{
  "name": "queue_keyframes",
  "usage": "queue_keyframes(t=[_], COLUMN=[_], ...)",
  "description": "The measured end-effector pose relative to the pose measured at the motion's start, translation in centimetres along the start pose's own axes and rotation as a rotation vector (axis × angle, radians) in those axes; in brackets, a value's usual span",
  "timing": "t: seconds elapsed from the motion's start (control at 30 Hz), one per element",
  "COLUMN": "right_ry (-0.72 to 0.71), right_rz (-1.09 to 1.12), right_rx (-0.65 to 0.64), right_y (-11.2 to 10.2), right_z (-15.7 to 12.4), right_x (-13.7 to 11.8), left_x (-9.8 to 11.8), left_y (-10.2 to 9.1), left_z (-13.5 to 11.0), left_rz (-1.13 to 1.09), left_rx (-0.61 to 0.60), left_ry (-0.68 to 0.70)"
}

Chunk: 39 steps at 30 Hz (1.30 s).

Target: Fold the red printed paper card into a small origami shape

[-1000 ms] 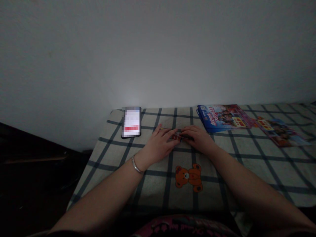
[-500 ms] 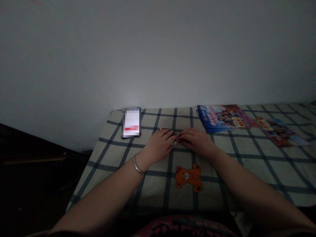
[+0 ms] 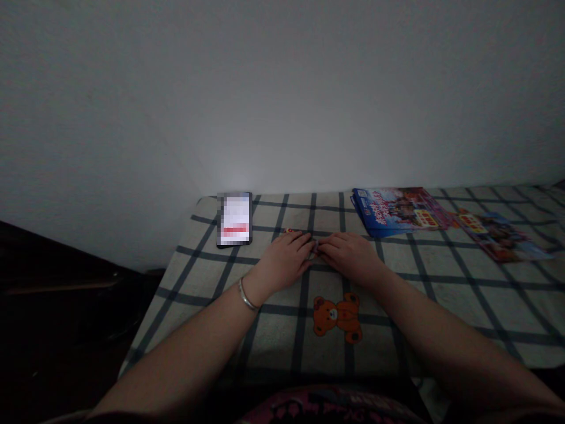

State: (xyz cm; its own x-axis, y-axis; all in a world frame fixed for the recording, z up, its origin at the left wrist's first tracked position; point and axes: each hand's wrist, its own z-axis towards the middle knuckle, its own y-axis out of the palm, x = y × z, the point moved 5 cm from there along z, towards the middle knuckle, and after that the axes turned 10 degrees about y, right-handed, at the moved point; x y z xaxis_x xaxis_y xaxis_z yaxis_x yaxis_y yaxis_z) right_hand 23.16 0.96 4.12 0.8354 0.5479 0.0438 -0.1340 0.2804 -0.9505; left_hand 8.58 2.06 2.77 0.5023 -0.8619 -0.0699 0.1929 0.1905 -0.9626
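My left hand [image 3: 286, 259], with a silver bangle [image 3: 247, 294] on its wrist, rests low over the table with its fingers together and bent. My right hand [image 3: 353, 257] faces it, fingertips almost meeting the left ones. Between them shows a little of a narrow piece of printed paper [image 3: 315, 247], pinkish and pale, apparently folded; both hands pinch or press it. A red and yellow printed bit [image 3: 289, 231] peeks out beyond my left fingers; whether it belongs to the same paper I cannot tell. Most of the paper is hidden under the hands.
A checked cloth [image 3: 273, 330] with an orange bear print [image 3: 338, 317] covers the table. At the back left lies a phone [image 3: 235, 219] with its screen lit. Glossy flyers [image 3: 392, 209] are stacked back right, beside another flyer [image 3: 503, 235]. A pale wall [image 3: 282, 100] stands behind.
My right fingers have shifted slightly and straightened a little along the paper. My left hand has hardly moved, and everything else lies as before.
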Motion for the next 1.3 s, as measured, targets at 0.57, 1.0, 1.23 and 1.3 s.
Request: queue_keyframes(t=[0.57,1.0,1.23,1.3], right_ry=[0.218,0.301,0.09,0.095], right_rz=[0.028,0.218,0.235,0.238], right_rx=[0.111,0.278,0.08,0.068], right_y=[-0.4,-0.6,0.4,0.4], right_z=[-0.2,-0.4,0.0,0.1], right_x=[1.0,2.3,0.5,0.5], left_x=[-1.1,-2.5,-1.9,-1.6], left_y=[-1.1,-0.6,-0.9,-1.0], left_z=[-0.5,-1.2,-0.9,-0.8], left_rz=[-0.141,-0.391,-0.427,-0.414], left_rx=[0.166,0.364,0.379,0.347], left_ry=[-0.112,-0.411,-0.341,-0.306])
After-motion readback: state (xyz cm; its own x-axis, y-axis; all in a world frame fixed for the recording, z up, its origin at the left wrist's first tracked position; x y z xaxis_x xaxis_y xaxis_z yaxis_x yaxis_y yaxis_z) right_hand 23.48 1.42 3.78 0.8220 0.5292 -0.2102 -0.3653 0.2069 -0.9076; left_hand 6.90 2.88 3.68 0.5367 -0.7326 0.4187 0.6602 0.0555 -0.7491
